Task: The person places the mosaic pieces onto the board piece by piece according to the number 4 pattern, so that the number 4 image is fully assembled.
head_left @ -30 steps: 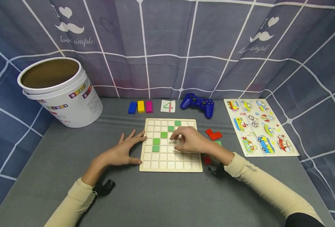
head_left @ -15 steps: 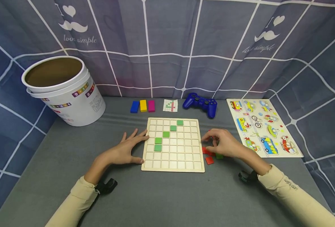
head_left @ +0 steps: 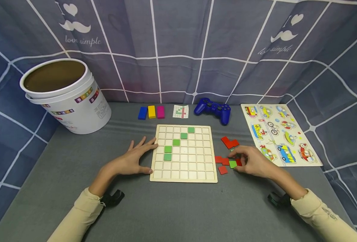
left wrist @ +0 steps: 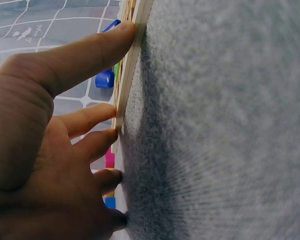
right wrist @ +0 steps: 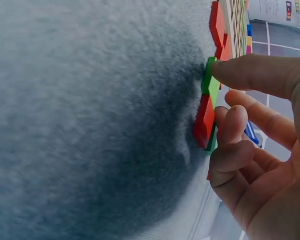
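A pale wooden grid board lies mid-table, with several green squares in a diagonal line on it. Against its left edge my left hand rests with spread fingers; in the left wrist view the thumb and two fingertips meet the board's side. Right of the board, my right hand reaches down over loose tiles. Its thumb touches the near edge of a light green tile, while the index fingertip stands apart on the far side. Red tiles lie around it, partly hidden by the hand.
Behind the board are blue, yellow and magenta blocks, a small grid card and a blue game controller. A picture puzzle board lies at right. A white bucket stands at back left.
My right hand has moved from over the board, rightward, to the loose red and green tiles, now at the light green one. The left hand stays at the board's edge.
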The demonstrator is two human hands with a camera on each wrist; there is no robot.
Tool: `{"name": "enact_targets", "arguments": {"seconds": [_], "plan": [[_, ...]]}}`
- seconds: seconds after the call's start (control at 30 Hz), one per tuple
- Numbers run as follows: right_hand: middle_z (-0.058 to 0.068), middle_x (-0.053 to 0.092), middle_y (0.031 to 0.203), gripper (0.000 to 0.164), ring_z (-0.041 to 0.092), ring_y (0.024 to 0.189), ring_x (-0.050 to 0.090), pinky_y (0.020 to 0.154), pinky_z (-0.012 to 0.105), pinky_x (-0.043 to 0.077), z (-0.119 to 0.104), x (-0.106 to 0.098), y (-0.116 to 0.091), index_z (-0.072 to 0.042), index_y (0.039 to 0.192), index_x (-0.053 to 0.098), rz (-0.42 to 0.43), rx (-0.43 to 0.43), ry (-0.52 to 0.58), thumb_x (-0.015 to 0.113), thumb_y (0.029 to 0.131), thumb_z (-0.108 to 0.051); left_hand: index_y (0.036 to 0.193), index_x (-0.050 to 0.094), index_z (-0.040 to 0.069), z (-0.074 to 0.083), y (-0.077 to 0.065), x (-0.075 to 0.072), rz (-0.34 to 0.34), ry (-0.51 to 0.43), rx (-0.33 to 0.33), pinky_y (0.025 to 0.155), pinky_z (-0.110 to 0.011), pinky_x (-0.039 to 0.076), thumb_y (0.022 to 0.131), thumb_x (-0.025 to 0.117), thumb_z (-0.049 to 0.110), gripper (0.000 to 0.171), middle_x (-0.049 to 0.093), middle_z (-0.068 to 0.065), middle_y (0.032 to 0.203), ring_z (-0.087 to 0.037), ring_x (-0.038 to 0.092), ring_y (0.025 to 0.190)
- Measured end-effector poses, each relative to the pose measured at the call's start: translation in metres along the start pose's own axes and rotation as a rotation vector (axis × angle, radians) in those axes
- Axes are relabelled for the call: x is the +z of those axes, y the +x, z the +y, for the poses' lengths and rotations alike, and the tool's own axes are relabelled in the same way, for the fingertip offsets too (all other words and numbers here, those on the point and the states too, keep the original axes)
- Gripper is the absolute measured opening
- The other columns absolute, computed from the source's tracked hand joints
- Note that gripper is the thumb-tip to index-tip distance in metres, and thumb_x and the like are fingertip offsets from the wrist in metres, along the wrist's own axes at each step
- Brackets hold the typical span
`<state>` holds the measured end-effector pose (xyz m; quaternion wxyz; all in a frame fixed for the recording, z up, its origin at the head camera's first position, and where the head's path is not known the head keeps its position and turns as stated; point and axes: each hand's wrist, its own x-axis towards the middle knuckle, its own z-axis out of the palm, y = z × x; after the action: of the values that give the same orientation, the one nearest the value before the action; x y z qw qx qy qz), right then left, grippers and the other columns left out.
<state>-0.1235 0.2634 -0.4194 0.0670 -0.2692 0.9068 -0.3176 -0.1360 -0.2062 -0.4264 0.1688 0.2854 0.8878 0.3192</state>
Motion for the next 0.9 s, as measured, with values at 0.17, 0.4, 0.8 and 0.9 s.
{"name": "enact_targets", "arguments": {"seconds": [0.17,0.4,0.8,0.9], "plan": [[-0.005,0.065,0.09,0.039,0.005,0.056,0.048,0.05,0.024,0.042,0.001,0.002,-0.004,-0.014,0.104,0.075,0.005,0.008,-0.022,0.087,0.07,0.0,0.156,0.036,0.015,0.0,0.0,0.001,0.007,0.002,0.006,0.107,-0.073,-0.012,0.076,0.089,0.028,0.097,0.011,-0.005,0.167,-0.041,-0.005,0.15],[-0.005,0.064,0.088,0.036,0.006,0.058,0.048,0.051,0.024,0.041,0.0,0.0,-0.004,-0.015,0.101,0.077,0.039,-0.003,-0.037,0.085,0.071,0.002,0.155,0.037,0.014,0.002,0.0,0.002,0.004,-0.013,0.003,0.107,-0.072,-0.013,0.076,0.089,0.027,0.096,0.011,-0.005,0.167,-0.04,-0.004,0.15],[-0.006,0.062,0.084,0.034,0.008,0.057,0.051,0.052,0.025,0.043,-0.019,0.006,0.02,-0.016,0.102,0.077,0.066,-0.085,0.043,0.084,0.073,-0.001,0.156,0.037,0.014,0.001,0.0,0.001,0.003,-0.003,0.0,0.108,-0.071,-0.013,0.076,0.089,0.027,0.095,0.012,-0.005,0.167,-0.039,-0.005,0.15],[-0.004,0.061,0.08,0.033,0.008,0.057,0.051,0.054,0.025,0.043,-0.028,0.014,0.031,-0.016,0.102,0.077,0.055,-0.108,0.08,0.084,0.073,-0.002,0.155,0.038,0.014,0.001,-0.001,0.0,0.008,-0.006,0.002,0.108,-0.071,-0.013,0.076,0.089,0.026,0.095,0.012,-0.006,0.167,-0.04,-0.004,0.15]]}}
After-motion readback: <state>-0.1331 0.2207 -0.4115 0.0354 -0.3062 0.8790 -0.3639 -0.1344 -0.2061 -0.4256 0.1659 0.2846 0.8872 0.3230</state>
